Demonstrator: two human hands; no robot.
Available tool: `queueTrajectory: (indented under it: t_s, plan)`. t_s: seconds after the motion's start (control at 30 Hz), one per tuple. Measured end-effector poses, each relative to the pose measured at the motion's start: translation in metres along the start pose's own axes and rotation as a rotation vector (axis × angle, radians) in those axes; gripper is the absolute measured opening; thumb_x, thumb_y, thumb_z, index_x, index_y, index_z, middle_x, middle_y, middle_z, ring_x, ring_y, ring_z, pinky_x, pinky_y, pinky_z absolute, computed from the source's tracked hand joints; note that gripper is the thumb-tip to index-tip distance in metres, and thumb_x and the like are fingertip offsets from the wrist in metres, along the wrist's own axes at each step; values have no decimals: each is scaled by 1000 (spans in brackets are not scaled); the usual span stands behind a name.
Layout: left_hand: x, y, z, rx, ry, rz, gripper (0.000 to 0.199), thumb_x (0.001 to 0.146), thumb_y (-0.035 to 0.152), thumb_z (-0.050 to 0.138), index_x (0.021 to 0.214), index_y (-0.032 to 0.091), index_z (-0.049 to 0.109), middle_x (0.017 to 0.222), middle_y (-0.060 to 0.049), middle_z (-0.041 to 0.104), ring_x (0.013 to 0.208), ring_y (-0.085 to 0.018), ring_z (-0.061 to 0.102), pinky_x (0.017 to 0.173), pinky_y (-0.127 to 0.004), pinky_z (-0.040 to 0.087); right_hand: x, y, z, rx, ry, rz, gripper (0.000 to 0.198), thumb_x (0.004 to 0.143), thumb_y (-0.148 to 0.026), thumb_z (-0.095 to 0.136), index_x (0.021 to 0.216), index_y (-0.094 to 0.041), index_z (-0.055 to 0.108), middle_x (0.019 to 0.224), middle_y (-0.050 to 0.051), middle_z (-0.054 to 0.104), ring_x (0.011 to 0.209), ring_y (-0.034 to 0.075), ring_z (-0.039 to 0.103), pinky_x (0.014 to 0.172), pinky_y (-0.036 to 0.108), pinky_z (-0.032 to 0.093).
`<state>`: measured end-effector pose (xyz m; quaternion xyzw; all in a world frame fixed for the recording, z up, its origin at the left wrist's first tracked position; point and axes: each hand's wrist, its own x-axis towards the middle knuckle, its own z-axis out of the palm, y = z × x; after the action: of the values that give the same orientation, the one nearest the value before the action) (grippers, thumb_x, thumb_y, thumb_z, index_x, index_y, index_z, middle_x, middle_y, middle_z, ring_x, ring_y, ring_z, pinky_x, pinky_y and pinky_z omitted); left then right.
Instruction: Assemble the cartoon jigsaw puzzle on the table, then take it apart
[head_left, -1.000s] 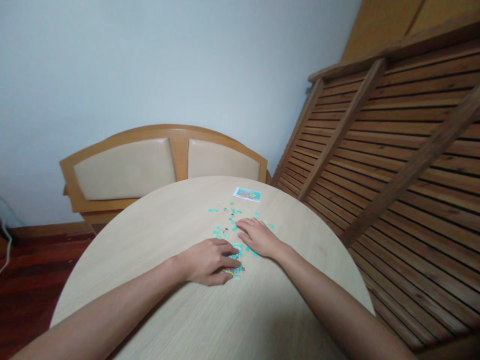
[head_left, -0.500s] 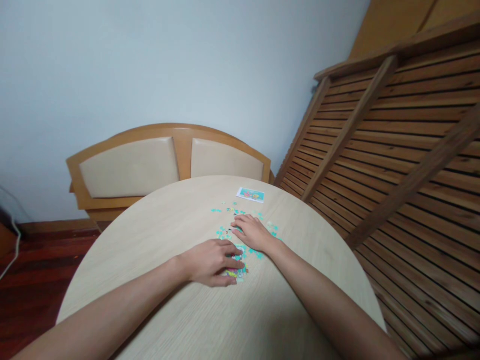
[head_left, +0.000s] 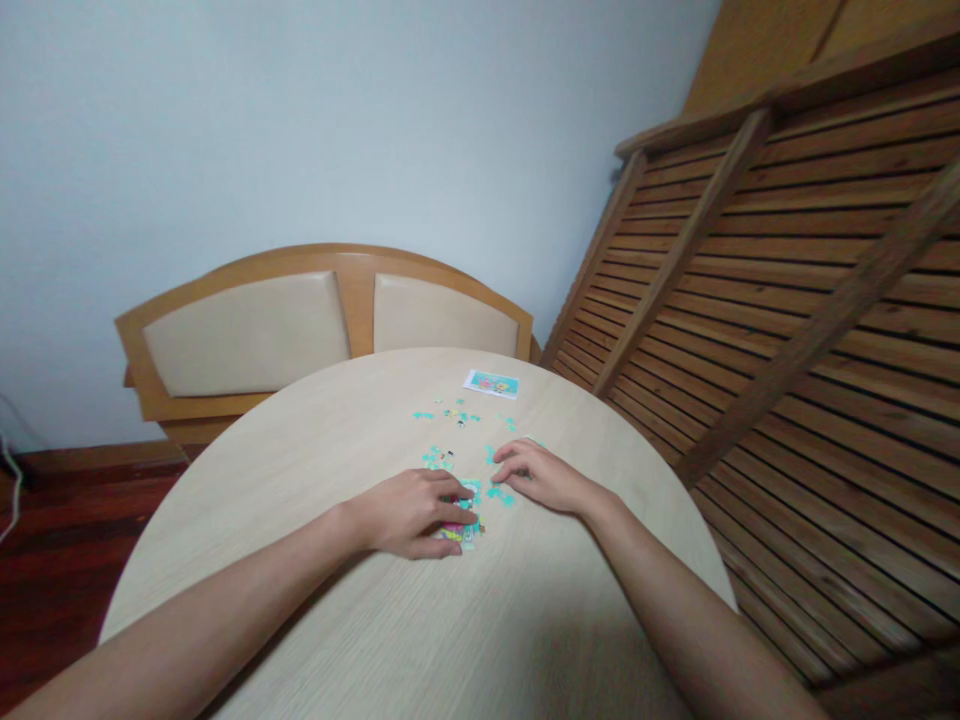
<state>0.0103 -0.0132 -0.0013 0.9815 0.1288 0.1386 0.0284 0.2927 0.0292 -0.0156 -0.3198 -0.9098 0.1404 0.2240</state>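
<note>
My left hand [head_left: 416,510] lies with spread fingers over a partly joined jigsaw puzzle [head_left: 469,530], pink, yellow and turquoise, and covers some of it. My right hand [head_left: 547,475] is just to the right, its fingers apart and bent down among loose turquoise puzzle pieces [head_left: 500,495]. I see nothing held between its thumb and fingers. Beyond my left hand lies another small cluster of puzzle pieces [head_left: 435,458], a few of them dark. My right hand hides some pieces beneath it.
Farther back on the round pale wooden table [head_left: 337,420] are more scattered puzzle pieces and a small picture card [head_left: 491,384] with a turquoise print. A padded headboard [head_left: 247,335] stands behind the table against the wall. Slatted wooden panels [head_left: 750,280] lean at the right.
My right hand has moved right and toward me, off the middle pieces, uncovering several of them. My left hand stays on the joined puzzle. The view has shifted slightly.
</note>
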Motion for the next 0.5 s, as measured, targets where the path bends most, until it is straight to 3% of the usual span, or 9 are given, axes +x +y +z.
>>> queueTrajectory:
  t_s: [0.27,0.5]
  plan:
    - [-1,-3,2,-7,-8,-25,38,95,44,58,126,23,63,126,-13,64,111,-28,63,99,-41,49,4,-6,2,48,8,-20,4,89,-26,70,89,-22,72,93,3,73,96,20,63,96,37,43]
    - [-2,-2,2,-13,-16,-31,38,95,43,58,127,23,62,127,-12,64,113,-28,62,100,-41,48,3,-15,4,-3,6,85,31,83,-42,75,106,-22,67,107,7,67,107,24,57,97,38,43]
